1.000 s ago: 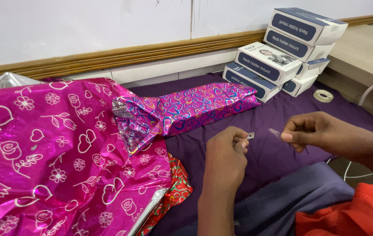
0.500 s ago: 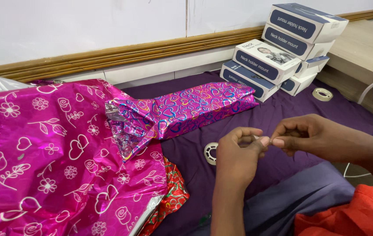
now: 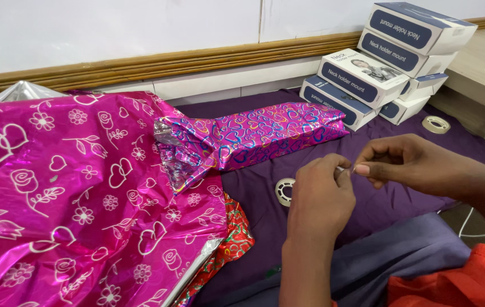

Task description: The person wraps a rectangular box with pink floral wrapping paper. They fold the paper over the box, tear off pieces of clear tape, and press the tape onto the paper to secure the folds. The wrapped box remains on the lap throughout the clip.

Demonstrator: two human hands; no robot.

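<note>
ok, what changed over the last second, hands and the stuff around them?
The left hand and right hand, apart a second ago with a small clear strip between them, have closed together and now pinch it fingertip to fingertip. A tape roll hidden earlier now shows by the left hand. The wrapped box, pink foil sheet and stacked boxes lie as before.

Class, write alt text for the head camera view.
The left hand and right hand meet fingertip to fingertip, pinching something tiny, above purple cloth. Behind lie a pink-wrapped parcel, a tape roll and stacked boxes.
</note>
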